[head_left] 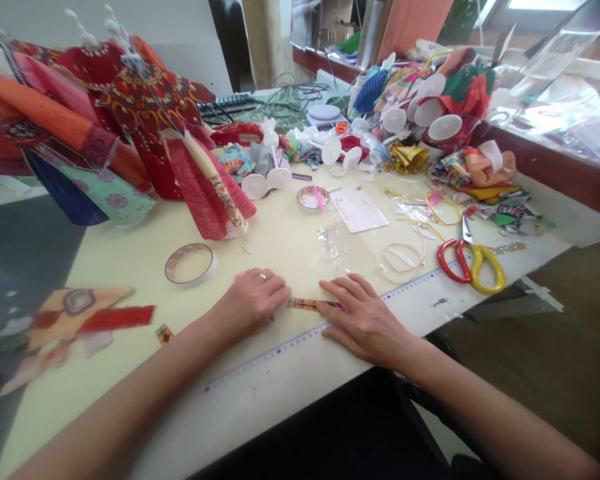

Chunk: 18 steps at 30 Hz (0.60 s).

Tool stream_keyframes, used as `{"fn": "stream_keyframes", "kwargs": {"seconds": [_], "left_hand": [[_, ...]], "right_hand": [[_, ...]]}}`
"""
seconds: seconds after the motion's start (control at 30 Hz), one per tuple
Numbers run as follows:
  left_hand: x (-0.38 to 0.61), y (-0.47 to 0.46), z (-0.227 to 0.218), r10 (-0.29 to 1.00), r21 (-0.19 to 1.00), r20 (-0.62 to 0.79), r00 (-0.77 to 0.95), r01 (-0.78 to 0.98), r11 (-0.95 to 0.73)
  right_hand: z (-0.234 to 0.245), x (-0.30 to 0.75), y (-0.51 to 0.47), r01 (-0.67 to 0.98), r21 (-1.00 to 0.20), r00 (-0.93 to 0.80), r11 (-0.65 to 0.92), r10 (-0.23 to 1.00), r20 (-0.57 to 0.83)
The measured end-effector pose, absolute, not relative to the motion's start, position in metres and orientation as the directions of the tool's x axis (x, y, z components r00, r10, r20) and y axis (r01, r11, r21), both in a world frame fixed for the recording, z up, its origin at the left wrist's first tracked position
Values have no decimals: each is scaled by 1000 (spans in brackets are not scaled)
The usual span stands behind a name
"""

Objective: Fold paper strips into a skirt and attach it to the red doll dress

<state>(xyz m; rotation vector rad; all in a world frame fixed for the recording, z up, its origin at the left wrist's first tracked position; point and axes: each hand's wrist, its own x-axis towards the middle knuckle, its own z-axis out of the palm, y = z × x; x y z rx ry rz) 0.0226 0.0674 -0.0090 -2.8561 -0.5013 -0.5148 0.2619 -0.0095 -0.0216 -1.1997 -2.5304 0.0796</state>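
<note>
A narrow patterned fabric strip [304,304], orange, red and dark, lies on the pale tabletop between my hands. My right hand [363,319] rests over its right end, fingers stretched out and pressing it flat. My left hand [260,297], with a ring on one finger, is curled closed at the strip's left end. Whatever sits under those fingertips is hidden. A long clear ruler [280,349] runs along the table just in front of both hands. Left of my left forearm lies a small patterned scrap [165,334].
Scissors [471,267] with red and yellow handles lie at the right. A tape roll [190,263] is at the left. Dressed doll figures [155,127] stand at the back left. Behind are a small dish [313,199], white paper [359,209] and piled fabric and white stands [430,107].
</note>
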Motion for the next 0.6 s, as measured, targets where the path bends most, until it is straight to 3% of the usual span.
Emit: {"fn": "stream_keyframes", "kwargs": {"seconds": [0.3,0.6], "left_hand": [[16,44,-13,274,2,473,837,310,-951],[19,35,-14,220,-28,471,854,263,-964]], "right_hand": [[-20,262,-9,741,-197,-589,642,762,268],[-21,262,-10,740,-200,-580,642,760,293]]}}
